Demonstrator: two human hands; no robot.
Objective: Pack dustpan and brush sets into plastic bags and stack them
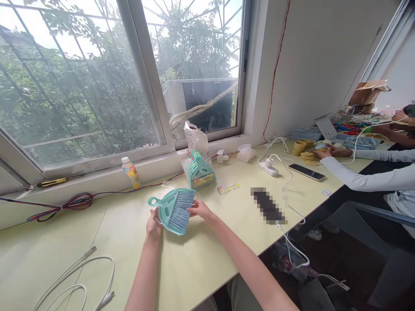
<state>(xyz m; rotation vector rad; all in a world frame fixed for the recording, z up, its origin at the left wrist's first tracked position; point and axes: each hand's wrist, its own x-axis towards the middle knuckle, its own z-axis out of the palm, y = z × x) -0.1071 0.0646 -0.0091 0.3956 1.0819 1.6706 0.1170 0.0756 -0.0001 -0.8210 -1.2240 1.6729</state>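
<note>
A small teal dustpan (166, 202) with a matching brush (179, 212) nested in it is held above the table, its ring-ended handle pointing left and its grey-blue bristles to the right. My left hand (154, 225) grips it from below near the handle; part of those fingers is hidden behind the pan. With the fingers of my right hand (200, 210) I pinch the right side, at the bristle edge. Just behind stands a clear-wrapped stack of similar dustpan sets (200, 170) in several colours. A printed yellow card (229, 188) lies to its right.
On the pale table (126, 259) are a drink bottle (131, 172), coiled wires (76, 202), a white cable (112, 263), a power strip (268, 168), a phone (306, 172) and a blurred-out dark object (267, 205). Co-workers' hands (327, 151) handle yellow items at right.
</note>
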